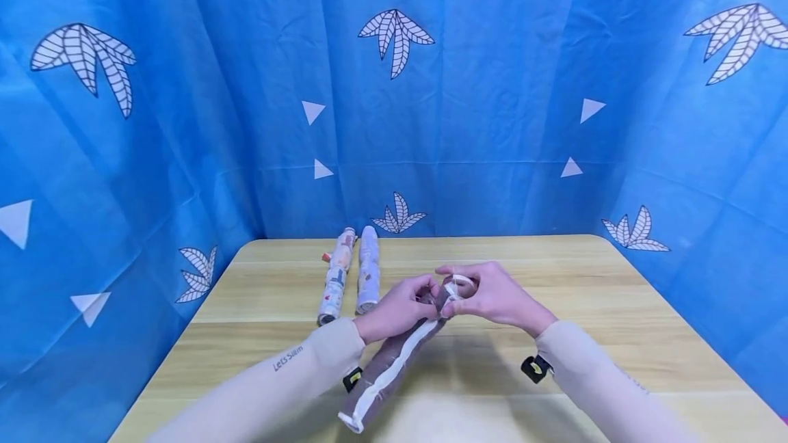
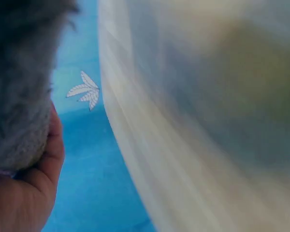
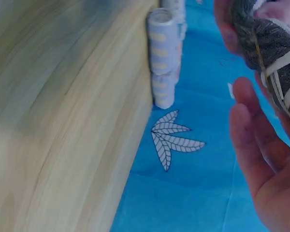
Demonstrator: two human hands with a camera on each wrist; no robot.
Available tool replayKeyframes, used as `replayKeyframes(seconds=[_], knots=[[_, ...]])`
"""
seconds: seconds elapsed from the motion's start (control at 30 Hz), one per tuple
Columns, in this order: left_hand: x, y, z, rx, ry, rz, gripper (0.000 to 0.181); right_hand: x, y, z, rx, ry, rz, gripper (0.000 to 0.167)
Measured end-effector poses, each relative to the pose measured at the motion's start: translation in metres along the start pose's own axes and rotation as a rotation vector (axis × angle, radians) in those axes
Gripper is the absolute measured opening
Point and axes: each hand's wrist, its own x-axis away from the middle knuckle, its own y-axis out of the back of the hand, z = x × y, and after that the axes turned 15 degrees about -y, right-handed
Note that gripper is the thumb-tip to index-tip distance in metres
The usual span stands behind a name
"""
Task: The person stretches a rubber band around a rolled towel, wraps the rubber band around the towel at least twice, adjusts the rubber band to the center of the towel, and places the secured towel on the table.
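Observation:
A long rolled towel (image 1: pixel 394 368), brown-grey with a white edge strip, lies slantwise in front of me, its near end toward the table's front. Partway up, my left hand (image 1: pixel 397 310) grips it; in the left wrist view its fuzzy grey cloth (image 2: pixel 19 106) fills the left side beside the fingers. My right hand (image 1: pixel 495 296) curves its thumb and fingers round the far end, where white edging shows. In the right wrist view a thin yellowish band crosses the dark cloth (image 3: pixel 266 43); some right fingers (image 3: pixel 253 140) stand away from it.
Two more rolls lie side by side at the back left of the wooden table (image 1: pixel 554 265): a patterned white one (image 1: pixel 336 275) with an orange tag and a pale lilac one (image 1: pixel 369 269). A blue printed curtain (image 1: pixel 480 122) hangs behind and at both sides.

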Motion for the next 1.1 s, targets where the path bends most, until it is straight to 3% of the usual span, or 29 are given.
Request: replayKeyframes(seconds=[0.13, 0.27, 0.37, 0.47, 0.73, 0.93, 1.03, 1.1], knots=[[0.000, 0.003, -0.002, -0.169, -0.097, 0.057, 0.019, 0.002, -0.002, 0.007, 0.105, 0.016, -0.035, 0.048], [0.001, 0.004, -0.001, -0.305, -0.179, 0.102, 0.020, 0.004, -0.008, 0.010, 0.193, 0.047, -0.119, 0.033], [0.000, 0.003, 0.001, -0.354, -0.209, 0.119, 0.022, 0.006, -0.013, 0.010, 0.271, 0.050, -0.157, 0.031], [0.000, 0.003, 0.002, -0.352, -0.210, 0.130, 0.026, 0.006, -0.016, 0.009, 0.298, 0.054, -0.146, 0.031], [0.000, 0.006, 0.007, -0.253, -0.189, 0.145, 0.028, 0.007, -0.010, 0.001, 0.092, 0.048, -0.030, 0.031], [0.004, 0.007, 0.011, -0.296, -0.207, 0.109, 0.030, 0.009, -0.005, -0.007, -0.027, 0.020, 0.009, 0.036], [0.007, 0.007, 0.012, -0.437, -0.311, 0.112, 0.032, 0.009, -0.004, -0.009, -0.072, -0.012, 0.009, 0.035], [0.009, 0.006, 0.014, -0.559, -0.420, 0.112, 0.035, 0.008, -0.004, -0.010, -0.113, -0.036, 0.017, 0.034]])
